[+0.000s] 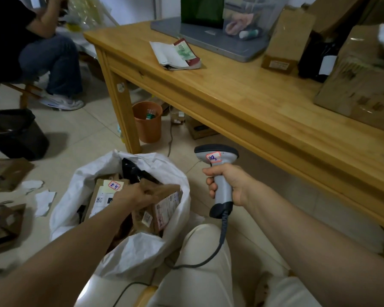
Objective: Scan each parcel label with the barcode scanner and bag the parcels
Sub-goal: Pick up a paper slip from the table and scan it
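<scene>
White woven plastic sack (142, 251) stands open on the floor beside my knee, so parcels can drop straight in. My left hand (135, 194) reaches inside, fingers curled over a brown cardboard parcel (164, 188) atop the others. My right hand (231, 185) is wrapped round the grey corded barcode scanner (222, 187), its head aimed away from the sack, idle I judge. Its red-edged sticker (213, 157) reads roughly "110"; the handwritten sticker in the sack (115, 186) is illegible.

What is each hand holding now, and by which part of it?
The right hand grips the barcode scanner by its grey handle. The left hand, inside the white bag, grips a brown parcel at its top edge.
</scene>
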Motion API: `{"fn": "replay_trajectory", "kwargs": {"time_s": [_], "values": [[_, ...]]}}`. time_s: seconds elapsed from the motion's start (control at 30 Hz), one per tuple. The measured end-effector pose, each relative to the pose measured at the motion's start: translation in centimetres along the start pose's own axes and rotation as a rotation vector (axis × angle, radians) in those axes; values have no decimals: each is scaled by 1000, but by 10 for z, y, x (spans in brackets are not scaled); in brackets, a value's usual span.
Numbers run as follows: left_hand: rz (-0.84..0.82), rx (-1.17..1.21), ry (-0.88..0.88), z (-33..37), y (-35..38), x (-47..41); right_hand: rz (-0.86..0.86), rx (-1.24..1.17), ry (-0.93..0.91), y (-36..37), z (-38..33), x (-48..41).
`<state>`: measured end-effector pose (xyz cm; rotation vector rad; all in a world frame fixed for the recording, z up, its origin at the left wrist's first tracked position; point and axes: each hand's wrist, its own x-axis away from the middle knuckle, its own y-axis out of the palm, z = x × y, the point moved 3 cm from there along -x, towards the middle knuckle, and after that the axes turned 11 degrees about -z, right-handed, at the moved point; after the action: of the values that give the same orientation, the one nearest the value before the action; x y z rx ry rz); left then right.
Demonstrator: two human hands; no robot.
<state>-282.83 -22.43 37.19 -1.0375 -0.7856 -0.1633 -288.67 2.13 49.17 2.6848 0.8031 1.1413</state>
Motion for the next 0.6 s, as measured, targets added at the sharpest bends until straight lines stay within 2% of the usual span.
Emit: {"fn": "replay_trajectory", "kwargs": {"time_s": [0.03, 0.1, 0.23, 0.3, 0.47, 0.6], "values": [[-15, -21, -40, -7, 5, 0, -4, 0, -4, 0, 0, 1], [76, -77, -105, -15, 11, 3, -11, 0, -18, 1, 0, 4], [331, -25, -49, 26, -12, 24, -5, -29, -68, -6, -8, 18], [431, -37, 39, 68, -34, 34, 17, -42, -120, -13, -17, 30], [600, -18, 404, 209, -84, 68, 59, -67, -269, -42, -55, 82], [634, 41, 605, 316, -103, 108, 135, -90, -439, -79, -91, 134]]}}
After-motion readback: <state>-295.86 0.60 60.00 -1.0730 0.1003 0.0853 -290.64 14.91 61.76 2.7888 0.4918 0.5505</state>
